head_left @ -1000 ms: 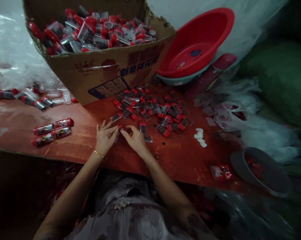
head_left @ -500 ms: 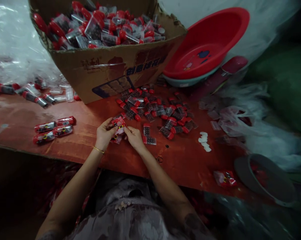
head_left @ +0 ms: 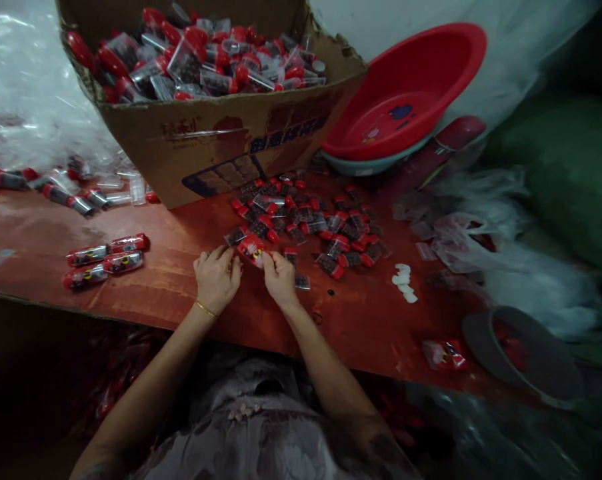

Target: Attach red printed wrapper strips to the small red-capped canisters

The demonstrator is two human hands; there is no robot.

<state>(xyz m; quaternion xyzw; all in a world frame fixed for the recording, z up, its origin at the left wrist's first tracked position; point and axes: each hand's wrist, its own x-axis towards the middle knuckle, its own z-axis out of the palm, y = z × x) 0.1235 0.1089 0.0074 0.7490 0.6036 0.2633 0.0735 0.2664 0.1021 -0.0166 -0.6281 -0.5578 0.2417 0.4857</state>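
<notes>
Red-brown bench [head_left: 361, 327], right fingers [head_left: 269, 264] pinching a red printed packet [head_left: 251, 249], left fingers [head_left: 235, 271] curled beside it, grip unclear, loose tubes [head_left: 338, 246] and full carton [head_left: 155, 150] beyond seemingly unwrapped, four wrapped tubes [head_left: 123, 262] lying left.

Cardboard box [head_left: 235, 140]: brown, dark-blue lettering | tubes [head_left: 201, 57] inside box: clear, red-capped | packet [head_left: 251, 249] below box: red, black-and-yellow print | bracelet [head_left: 207, 309] below box: gold | tabletop [head_left: 361, 327] under box: reddish-brown | basin [head_left: 411, 83] right of box: red, blue motif
</notes>
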